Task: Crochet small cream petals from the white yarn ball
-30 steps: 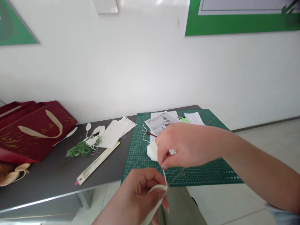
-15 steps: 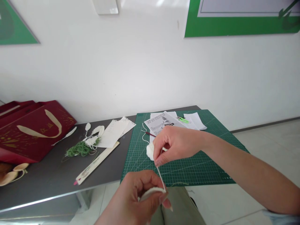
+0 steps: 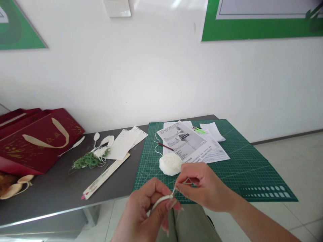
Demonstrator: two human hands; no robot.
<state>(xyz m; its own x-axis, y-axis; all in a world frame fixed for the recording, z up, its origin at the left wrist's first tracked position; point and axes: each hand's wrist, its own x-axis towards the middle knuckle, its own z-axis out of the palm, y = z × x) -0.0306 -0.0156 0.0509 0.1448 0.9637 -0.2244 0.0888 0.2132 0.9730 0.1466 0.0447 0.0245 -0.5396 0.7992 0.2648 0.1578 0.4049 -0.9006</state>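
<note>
My left hand point(image 3: 148, 210) is closed, pinching a narrow white crocheted piece point(image 3: 160, 201) between thumb and fingers; most of the piece is hidden in the hand. My right hand point(image 3: 202, 185) pinches a white yarn strand point(image 3: 174, 191) that runs a short way up from the edge of that piece. Whether a needle sits in the right fingers cannot be made out. Just beyond the hands, a ball of white yarn point(image 3: 170, 164) rests on a green cutting mat point(image 3: 248, 168). Behind it lies a crochet hook with a dark red handle point(image 3: 166, 147), beside a loose yarn end.
Printed sheets point(image 3: 188, 141) and light-green snips point(image 3: 199, 130) lie on the mat. On the dark table point(image 3: 118, 185) are green yarn point(image 3: 87, 160), white crocheted leaf shapes point(image 3: 107, 141), paper cards point(image 3: 123, 144), a long bookmark-like strip point(image 3: 106, 176) and a red gift bag point(image 3: 45, 137).
My right hand has come down and closer to my left, and the strand between them is shorter. The yarn ball and hook are uncovered. My left hand keeps its hold.
</note>
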